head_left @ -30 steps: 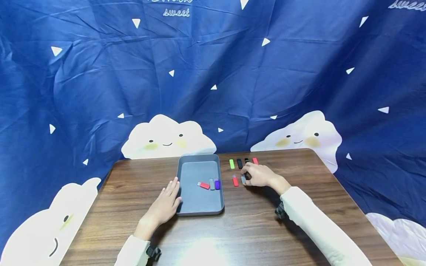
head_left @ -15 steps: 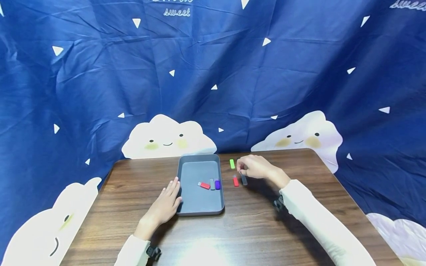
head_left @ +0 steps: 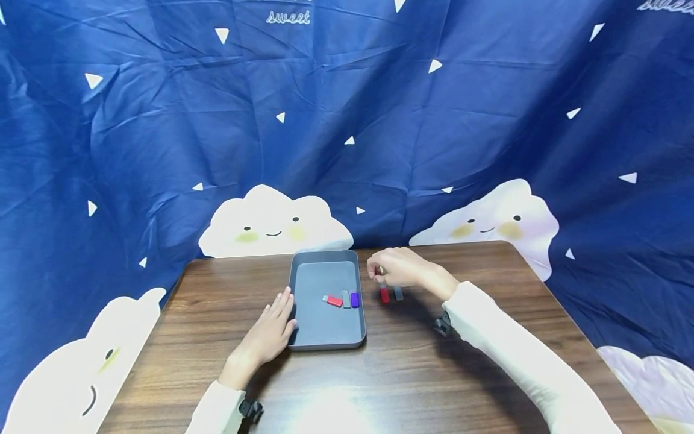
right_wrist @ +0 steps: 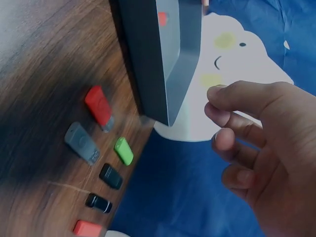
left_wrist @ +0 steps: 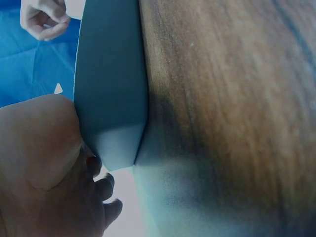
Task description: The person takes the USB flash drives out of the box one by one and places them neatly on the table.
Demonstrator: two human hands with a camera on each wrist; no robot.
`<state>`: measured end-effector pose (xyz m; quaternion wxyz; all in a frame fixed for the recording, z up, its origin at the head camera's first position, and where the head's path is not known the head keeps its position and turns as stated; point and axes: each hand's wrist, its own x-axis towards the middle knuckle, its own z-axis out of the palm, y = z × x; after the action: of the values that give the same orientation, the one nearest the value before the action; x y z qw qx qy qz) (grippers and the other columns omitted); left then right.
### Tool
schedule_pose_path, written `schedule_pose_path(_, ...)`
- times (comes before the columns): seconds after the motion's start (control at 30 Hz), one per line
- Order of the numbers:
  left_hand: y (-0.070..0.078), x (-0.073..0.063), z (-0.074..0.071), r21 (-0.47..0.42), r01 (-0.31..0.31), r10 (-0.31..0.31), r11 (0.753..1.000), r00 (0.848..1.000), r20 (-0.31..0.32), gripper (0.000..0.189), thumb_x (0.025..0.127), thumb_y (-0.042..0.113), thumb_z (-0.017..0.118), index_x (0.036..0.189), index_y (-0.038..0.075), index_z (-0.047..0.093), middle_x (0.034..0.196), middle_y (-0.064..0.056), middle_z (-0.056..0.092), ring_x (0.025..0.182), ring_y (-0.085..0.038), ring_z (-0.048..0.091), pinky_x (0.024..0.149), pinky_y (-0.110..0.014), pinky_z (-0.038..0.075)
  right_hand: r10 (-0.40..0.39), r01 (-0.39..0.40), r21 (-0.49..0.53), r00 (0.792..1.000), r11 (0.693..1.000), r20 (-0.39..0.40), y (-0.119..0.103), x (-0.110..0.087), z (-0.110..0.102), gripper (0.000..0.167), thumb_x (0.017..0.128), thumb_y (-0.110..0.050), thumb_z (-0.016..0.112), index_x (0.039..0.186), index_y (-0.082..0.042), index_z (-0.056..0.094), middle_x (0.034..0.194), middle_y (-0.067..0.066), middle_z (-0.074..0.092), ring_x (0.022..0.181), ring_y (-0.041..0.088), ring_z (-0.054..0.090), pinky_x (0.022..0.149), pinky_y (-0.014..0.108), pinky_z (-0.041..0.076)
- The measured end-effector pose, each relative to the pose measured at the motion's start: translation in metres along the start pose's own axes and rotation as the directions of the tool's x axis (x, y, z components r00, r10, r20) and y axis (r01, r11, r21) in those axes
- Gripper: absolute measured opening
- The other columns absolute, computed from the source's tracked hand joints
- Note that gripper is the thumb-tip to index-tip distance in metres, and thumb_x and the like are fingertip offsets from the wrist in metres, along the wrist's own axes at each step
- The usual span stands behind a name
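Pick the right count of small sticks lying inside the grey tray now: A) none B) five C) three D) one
C: in the head view the tray holds three sticks side by side, a red stick, a grey stick and a purple stick; the other sticks lie on the table to its right.

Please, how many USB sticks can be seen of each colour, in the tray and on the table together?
Red: 3
Grey: 2
Black: 2
Green: 1
Purple: 1
Total: 9
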<state>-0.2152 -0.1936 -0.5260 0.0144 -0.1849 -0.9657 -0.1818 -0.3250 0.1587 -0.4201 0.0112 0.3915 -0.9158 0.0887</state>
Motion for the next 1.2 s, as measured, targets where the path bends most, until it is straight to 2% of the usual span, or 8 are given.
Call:
schedule_pose_path(0.13,-0.001,0.0,0.0,0.014,0.017,-0.017,1.0,1.0,0.019,0.06,0.114,0.022,0.048,0.163,-0.009,0.032,0.176,-0.024,0.02,0.162,-0.047,0.025,0.131,-0.064,0.025,-0.018,0.018,-0.021,1.0,1.0,0.023,-0.009,0.01,0.0,0.013,0.088,-0.012,0.075,0.087,-0.024,0.072,0.078,-0.014,0.062,0.075,0.009,0.059,0.065,0.033,0.05)
schedule_pose_path(0.4,0.001,0.001,-0.001,0.015,0.015,-0.015,1.0,1.0,0.0,0.061,0.113,0.022,0.05,0.161,-0.011,0.033,0.175,-0.025,0.023,0.161,-0.047,0.027,0.13,-0.066,0.027,-0.076,0.078,-0.057,0.997,0.995,0.027,-0.024,0.027,-0.002,0.012,0.089,-0.011,0.075,0.09,-0.023,0.074,0.08,-0.014,0.063,0.076,0.009,0.06,0.068,0.035,0.053)
schedule_pose_path(0.7,0.0,0.001,0.0,0.026,0.015,-0.015,1.0,1.0,0.011,0.061,0.113,0.023,0.05,0.162,-0.01,0.033,0.175,-0.024,0.022,0.161,-0.046,0.026,0.13,-0.065,0.027,-0.163,0.169,-0.068,0.982,0.983,0.094,-0.04,0.045,0.004,0.01,0.092,-0.013,0.074,0.092,-0.023,0.073,0.09,-0.008,0.071,0.079,0.008,0.062,0.068,0.031,0.054)
schedule_pose_path(0.87,-0.001,0.001,0.001,0.019,0.013,-0.013,1.0,1.0,0.003,0.061,0.112,0.021,0.051,0.162,-0.01,0.033,0.175,-0.025,0.024,0.161,-0.047,0.027,0.129,-0.066,0.027,-0.218,0.228,-0.09,0.97,0.969,0.107,-0.05,0.057,0.007,0.01,0.092,-0.012,0.075,0.095,-0.021,0.075,0.094,-0.006,0.072,0.081,0.009,0.065,0.068,0.032,0.056)
schedule_pose_path(1.07,-0.002,0.001,0.002,-0.017,-0.017,0.016,1.0,0.999,-0.037,0.059,0.11,0.017,0.053,0.159,-0.013,0.037,0.172,-0.029,0.029,0.157,-0.053,0.031,0.125,-0.072,0.029,-0.243,0.26,-0.11,0.959,0.959,0.143,-0.06,0.069,0.015,0.009,0.093,-0.014,0.077,0.1,-0.019,0.076,0.098,-0.007,0.073,0.079,0.011,0.065,0.067,0.031,0.055)
schedule_pose_path(1.2,-0.006,0.002,0.005,-0.006,-0.043,0.042,0.999,0.998,-0.051,0.06,0.11,0.02,0.052,0.159,-0.012,0.037,0.172,-0.029,0.029,0.157,-0.053,0.032,0.124,-0.071,0.03,-0.247,0.27,-0.118,0.953,0.956,0.174,-0.066,0.076,0.021,0.012,0.092,-0.016,0.08,0.103,-0.019,0.076,0.101,-0.007,0.074,0.08,0.011,0.066,0.069,0.03,0.056)
